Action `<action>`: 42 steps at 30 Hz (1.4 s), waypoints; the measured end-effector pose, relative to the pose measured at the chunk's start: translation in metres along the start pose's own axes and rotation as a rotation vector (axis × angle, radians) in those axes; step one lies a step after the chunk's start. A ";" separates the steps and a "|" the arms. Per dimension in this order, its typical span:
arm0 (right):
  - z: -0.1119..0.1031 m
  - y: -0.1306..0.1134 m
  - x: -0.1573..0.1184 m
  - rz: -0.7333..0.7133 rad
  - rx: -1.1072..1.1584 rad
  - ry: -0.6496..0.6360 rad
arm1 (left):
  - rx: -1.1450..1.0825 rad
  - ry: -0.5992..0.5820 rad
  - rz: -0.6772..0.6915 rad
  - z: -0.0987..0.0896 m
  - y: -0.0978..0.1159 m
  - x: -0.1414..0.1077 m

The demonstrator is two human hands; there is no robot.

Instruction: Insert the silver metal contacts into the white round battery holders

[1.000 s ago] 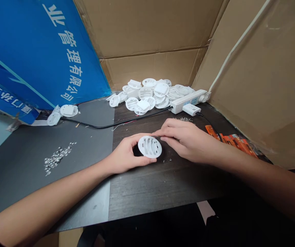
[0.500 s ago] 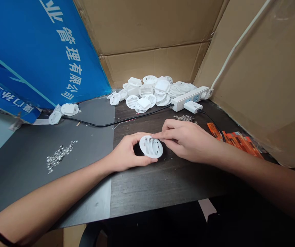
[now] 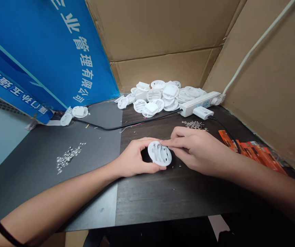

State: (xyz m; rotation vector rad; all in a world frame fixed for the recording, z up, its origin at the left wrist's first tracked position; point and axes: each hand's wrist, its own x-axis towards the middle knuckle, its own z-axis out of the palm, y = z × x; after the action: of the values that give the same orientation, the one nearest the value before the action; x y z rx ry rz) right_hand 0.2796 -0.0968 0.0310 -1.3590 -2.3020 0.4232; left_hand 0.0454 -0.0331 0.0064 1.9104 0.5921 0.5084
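Observation:
My left hand [image 3: 137,159] grips a white round plastic housing [image 3: 160,155] by its rim, thumb below and fingers behind. The housing is tilted toward me, showing curved slots and small dark holes inside. At its upper right edge, the closed fingertips of my right hand [image 3: 193,149] touch the rim and inner side. Whatever they may pinch is hidden or too small to name. A heap of small metal contact pieces [image 3: 194,125] lies just beyond my right hand. Another pile of shiny small metal parts [image 3: 69,157] is on the grey mat, left of my left hand.
White round housings [image 3: 154,97] are heaped at the back, with two more [image 3: 80,111] at the left. A power strip [image 3: 200,103] holds a white charger [image 3: 203,112]. A black cable [image 3: 111,128] crosses the table. Orange packets [image 3: 260,154] lie right, near cardboard walls [image 3: 162,31].
The camera view has shifted, so everything sits slightly farther right and lower. Both hands stay on the housing with nearly the same grip.

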 end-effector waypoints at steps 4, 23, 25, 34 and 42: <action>-0.002 -0.002 0.001 0.034 0.003 -0.024 | 0.010 -0.006 -0.004 -0.001 0.000 -0.001; -0.011 -0.033 0.018 0.206 -0.293 -0.284 | 0.183 -0.056 -0.017 0.002 0.005 0.001; -0.011 -0.035 0.020 0.223 -0.327 -0.311 | 0.195 -0.067 -0.016 0.002 0.005 0.000; -0.016 -0.011 0.011 0.195 -0.168 -0.250 | 0.160 -0.070 -0.005 -0.001 0.004 0.003; -0.008 -0.009 0.010 0.201 -0.164 -0.256 | 0.256 -0.059 -0.027 -0.004 0.001 0.003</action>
State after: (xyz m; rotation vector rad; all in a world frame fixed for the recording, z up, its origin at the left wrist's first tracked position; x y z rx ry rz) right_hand 0.2726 -0.0923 0.0440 -1.7136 -2.4576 0.5063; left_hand 0.0458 -0.0284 0.0098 2.1483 0.6684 0.3710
